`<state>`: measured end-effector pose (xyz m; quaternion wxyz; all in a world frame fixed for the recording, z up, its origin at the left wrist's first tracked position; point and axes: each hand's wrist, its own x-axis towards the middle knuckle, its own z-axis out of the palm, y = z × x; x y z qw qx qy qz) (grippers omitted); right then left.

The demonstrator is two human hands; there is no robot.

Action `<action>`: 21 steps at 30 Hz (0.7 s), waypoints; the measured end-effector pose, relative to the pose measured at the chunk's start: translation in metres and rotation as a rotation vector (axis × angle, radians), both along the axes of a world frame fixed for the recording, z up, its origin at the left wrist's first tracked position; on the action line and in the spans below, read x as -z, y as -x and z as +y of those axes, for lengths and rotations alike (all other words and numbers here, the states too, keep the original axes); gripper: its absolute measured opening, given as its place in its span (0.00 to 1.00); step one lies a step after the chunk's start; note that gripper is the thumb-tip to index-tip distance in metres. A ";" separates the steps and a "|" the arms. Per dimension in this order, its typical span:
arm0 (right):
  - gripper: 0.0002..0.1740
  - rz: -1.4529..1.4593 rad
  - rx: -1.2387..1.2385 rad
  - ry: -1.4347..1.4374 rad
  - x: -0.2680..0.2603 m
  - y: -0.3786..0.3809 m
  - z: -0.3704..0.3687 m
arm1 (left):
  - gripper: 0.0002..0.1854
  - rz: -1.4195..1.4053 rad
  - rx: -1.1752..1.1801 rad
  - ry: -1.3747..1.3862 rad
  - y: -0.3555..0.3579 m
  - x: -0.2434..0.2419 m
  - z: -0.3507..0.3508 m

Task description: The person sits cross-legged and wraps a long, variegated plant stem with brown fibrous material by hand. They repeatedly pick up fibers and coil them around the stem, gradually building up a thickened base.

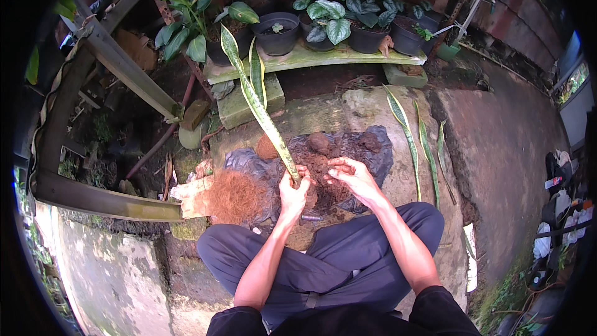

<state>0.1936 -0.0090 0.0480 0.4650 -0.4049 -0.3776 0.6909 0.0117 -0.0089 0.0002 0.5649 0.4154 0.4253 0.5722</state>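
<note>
My left hand (294, 191) grips the base of a snake plant with yellow-edged leaves (261, 112), which rises up and to the left. My right hand (352, 177) is just right of it, fingers apart and slightly curled, over loose dark soil (326, 196) on a black plastic sheet (382, 149). Brown balls of soil or fiber (319, 142) lie at the sheet's far side. A heap of coconut fiber (236, 197) lies to the left, partly on the plastic. Several cut snake plant leaves (424, 144) lie on the concrete at the right.
Potted plants in black pots (276, 39) stand on a mossy wooden shelf (322, 58) ahead, resting on concrete blocks (252, 100). A metal frame (126, 72) stands at the left. A small tube-like object (311, 218) lies near my crossed legs. Assorted items (559, 214) are piled far right.
</note>
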 end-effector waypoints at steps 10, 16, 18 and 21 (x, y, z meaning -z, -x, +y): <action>0.18 0.000 0.155 -0.026 -0.009 -0.018 0.004 | 0.10 -0.034 0.031 0.000 0.001 0.003 0.001; 0.19 0.110 0.013 0.042 -0.011 -0.012 -0.001 | 0.11 0.018 0.058 0.002 0.000 0.003 0.001; 0.19 0.111 -0.025 0.060 -0.015 -0.012 -0.003 | 0.12 0.010 0.066 -0.004 -0.001 0.004 0.001; 0.18 0.088 -0.040 0.082 -0.017 -0.010 -0.003 | 0.13 0.010 0.080 -0.023 0.000 0.006 0.000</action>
